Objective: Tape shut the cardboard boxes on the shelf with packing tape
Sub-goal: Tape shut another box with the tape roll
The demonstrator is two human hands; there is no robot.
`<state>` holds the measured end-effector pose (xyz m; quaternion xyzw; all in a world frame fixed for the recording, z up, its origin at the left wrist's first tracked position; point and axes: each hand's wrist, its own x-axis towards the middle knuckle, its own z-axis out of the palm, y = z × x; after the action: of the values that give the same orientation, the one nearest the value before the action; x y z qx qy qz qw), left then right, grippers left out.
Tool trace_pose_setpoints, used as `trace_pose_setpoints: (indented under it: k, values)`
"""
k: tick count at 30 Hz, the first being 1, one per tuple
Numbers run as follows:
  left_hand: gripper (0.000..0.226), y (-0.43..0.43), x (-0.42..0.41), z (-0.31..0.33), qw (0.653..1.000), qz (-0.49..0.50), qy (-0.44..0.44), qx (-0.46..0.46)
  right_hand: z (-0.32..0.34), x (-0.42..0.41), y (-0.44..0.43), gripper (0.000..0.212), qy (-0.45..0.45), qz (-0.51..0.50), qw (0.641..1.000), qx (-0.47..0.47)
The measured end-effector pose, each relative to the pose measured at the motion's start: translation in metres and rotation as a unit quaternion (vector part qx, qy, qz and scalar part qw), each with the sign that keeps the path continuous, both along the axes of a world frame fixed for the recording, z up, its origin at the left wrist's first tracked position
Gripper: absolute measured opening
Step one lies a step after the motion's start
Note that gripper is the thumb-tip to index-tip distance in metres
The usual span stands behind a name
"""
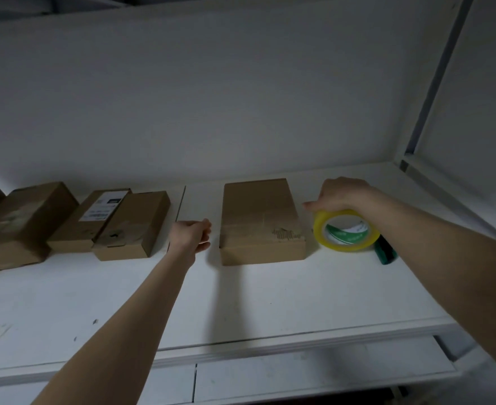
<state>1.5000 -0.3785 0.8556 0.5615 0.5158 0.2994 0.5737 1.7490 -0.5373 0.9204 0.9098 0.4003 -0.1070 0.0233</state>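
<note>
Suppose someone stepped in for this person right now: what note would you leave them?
Left hand: loosely curled, empty, beside the middle box, on its left.
Right hand: grips the tape roll from above, on the shelf right of that box.
Four more boxes sit further left.
Done: unclear in this dim light; a shiny band seems to cross the middle box.
Left: tape whatever is still unsealed.

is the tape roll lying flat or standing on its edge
On its edge: the tape roll shows its open core to the camera, rim down on the shelf, right hand holding its top.
</note>
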Motion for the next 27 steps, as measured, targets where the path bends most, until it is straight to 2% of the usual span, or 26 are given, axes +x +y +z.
trace_pose_setpoints:
  k: [7,22,27]
  values:
    - [0.021,0.0,0.003,-0.006,1.0,0.006,0.014,0.001,-0.005,-0.007,0.006,0.091,-0.012,-0.007,0.998,-0.054]
    - [0.018,0.0,0.004,-0.021,0.999,-0.002,0.032,-0.008,-0.018,-0.014,0.014,0.082,-0.031,-0.026,0.994,-0.103]
    - [0.03,-0.002,0.008,-0.034,0.998,-0.025,0.046,-0.022,-0.021,-0.014,0.018,0.078,-0.043,-0.021,0.992,-0.113]
